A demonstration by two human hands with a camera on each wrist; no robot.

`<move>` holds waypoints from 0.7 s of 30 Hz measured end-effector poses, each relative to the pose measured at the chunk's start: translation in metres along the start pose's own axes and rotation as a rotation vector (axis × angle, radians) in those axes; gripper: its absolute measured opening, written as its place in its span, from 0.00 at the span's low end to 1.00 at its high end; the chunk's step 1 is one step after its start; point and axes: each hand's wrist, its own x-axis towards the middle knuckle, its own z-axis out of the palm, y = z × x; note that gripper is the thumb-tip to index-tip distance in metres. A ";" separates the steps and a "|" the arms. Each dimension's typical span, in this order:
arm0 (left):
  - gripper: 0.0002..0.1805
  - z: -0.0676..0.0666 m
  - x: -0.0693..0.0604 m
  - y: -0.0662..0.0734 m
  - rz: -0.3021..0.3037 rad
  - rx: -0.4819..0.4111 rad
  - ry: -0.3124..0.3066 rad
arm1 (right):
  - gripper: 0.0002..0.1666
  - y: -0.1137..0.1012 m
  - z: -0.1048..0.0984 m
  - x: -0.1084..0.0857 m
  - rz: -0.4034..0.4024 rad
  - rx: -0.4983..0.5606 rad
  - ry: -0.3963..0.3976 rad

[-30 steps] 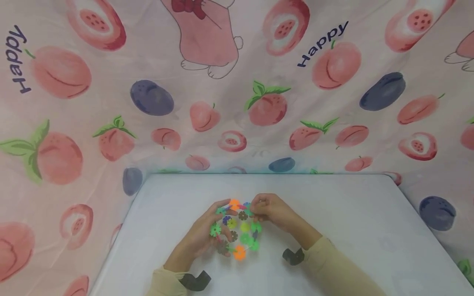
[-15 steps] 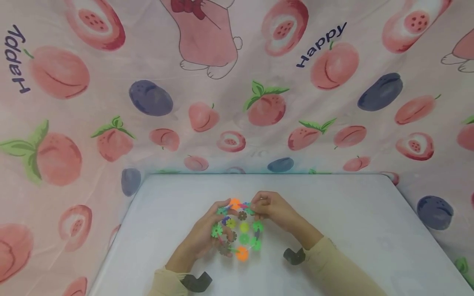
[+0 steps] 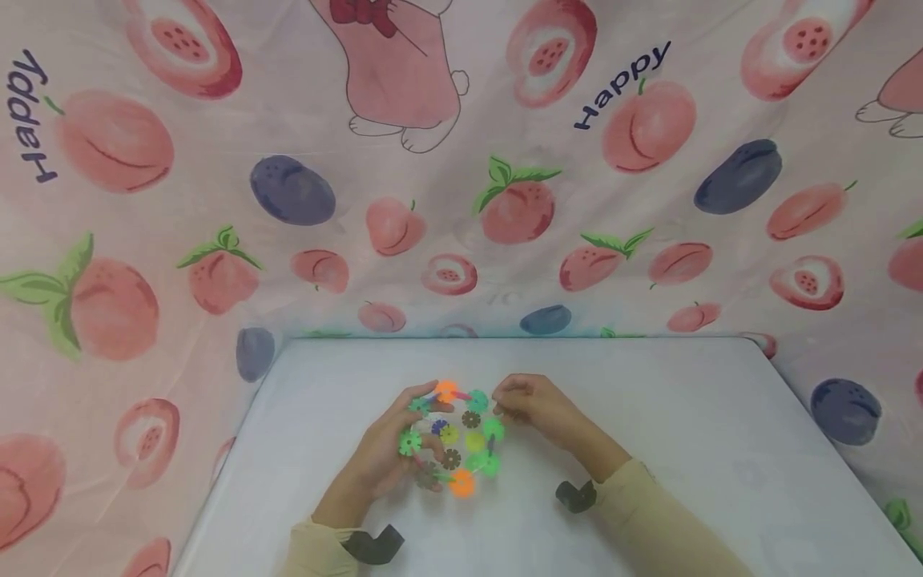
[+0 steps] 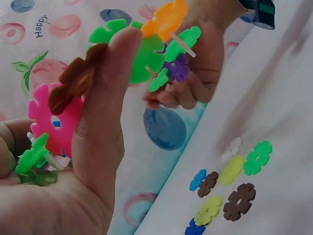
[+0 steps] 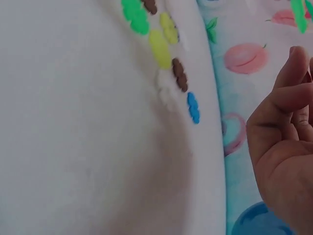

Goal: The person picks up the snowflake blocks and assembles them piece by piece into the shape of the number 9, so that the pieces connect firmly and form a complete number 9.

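Your left hand [image 3: 385,445] grips a hollow, multicoloured ring of notched, flower-shaped plastic discs [image 3: 493,430], while your right hand [image 3: 537,405] is just beside the ring's upper right. Count two orange discs [image 3: 462,482] in the ring, one on its near side and one on its far side. Loose on the smooth white table [image 3: 649,449], the left wrist view shows you eight more discs: one white [image 4: 231,150], one green [image 4: 257,157], two yellow [image 4: 231,170], two brown [image 4: 239,201] and two blue [image 4: 198,179].

Your left fingers and thumb are bent around the ring's left side. Your right fingers fold in towards the thumb, slightly apart from the ring; you cannot tell whether their tips pinch a small piece.

You have the ring raised above the table, between your hands, its hollow face turned up towards your head. Its outline is nearly circular, so no long axis stands out; a line from near to far orange disc points away from you, leaning slightly left.
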 end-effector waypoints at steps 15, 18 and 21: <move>0.28 -0.003 -0.001 0.001 0.037 -0.023 -0.040 | 0.11 0.031 0.013 0.020 -0.031 -0.566 0.053; 0.28 -0.003 -0.001 0.001 0.045 -0.026 -0.050 | 0.12 0.030 0.014 0.021 -0.014 -0.595 0.024; 0.28 -0.003 -0.001 0.001 0.049 -0.025 -0.054 | 0.16 0.028 0.015 0.020 -0.003 -0.617 0.009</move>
